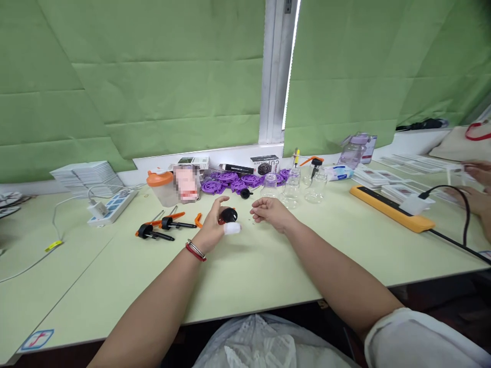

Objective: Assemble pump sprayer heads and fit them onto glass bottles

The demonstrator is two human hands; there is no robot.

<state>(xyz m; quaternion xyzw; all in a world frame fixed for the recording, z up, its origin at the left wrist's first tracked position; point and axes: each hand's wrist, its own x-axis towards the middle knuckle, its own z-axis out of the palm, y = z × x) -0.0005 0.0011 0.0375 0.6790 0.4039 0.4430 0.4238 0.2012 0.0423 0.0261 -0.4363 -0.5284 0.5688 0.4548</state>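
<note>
At table centre, left hand (215,225) pinches black pump cap (229,215) between thumb and fingers, white-taped fingertip underneath. Cap looks light, rigid plastic, smooth; best held round collar, not nozzle. Right hand (268,210) at 3 o'clock of cap, near, not touching; fingers loosely curled, holding nothing visible. Both forearms rest on pale green table (268,276), wrists angled inward. More pump heads (161,227) at 9 o'clock; glass bottles (292,187) at 1 o'clock.
</note>
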